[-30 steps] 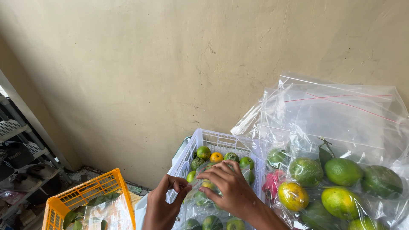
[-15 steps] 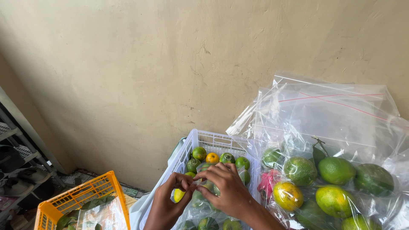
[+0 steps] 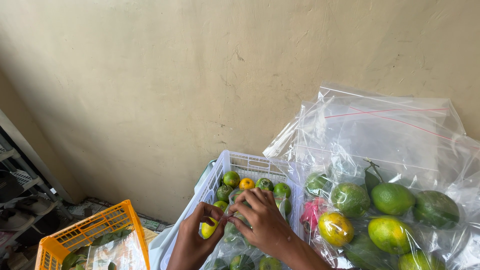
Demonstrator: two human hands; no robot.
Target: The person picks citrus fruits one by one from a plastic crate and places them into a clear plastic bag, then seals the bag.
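My left hand (image 3: 196, 235) and my right hand (image 3: 260, 221) meet over a white plastic crate (image 3: 230, 162) of small green and orange citrus fruits (image 3: 246, 184). Both hands pinch the top of a small clear plastic bag (image 3: 231, 224) with a few fruits inside it. A yellow-green fruit (image 3: 208, 229) shows just behind my left hand's fingers. The bag's lower part is hidden by my hands.
Large clear zip bags (image 3: 380, 145) holding big green and yellow citrus fruits (image 3: 392, 198) lean against the beige wall (image 3: 200, 75) at the right. An orange crate (image 3: 90, 232) with leaves and plastic stands at the lower left. A shelf with shoes (image 3: 15, 200) is at the far left.
My left hand has come up to meet my right hand at the small bag's top. The view has shifted slightly to the right.
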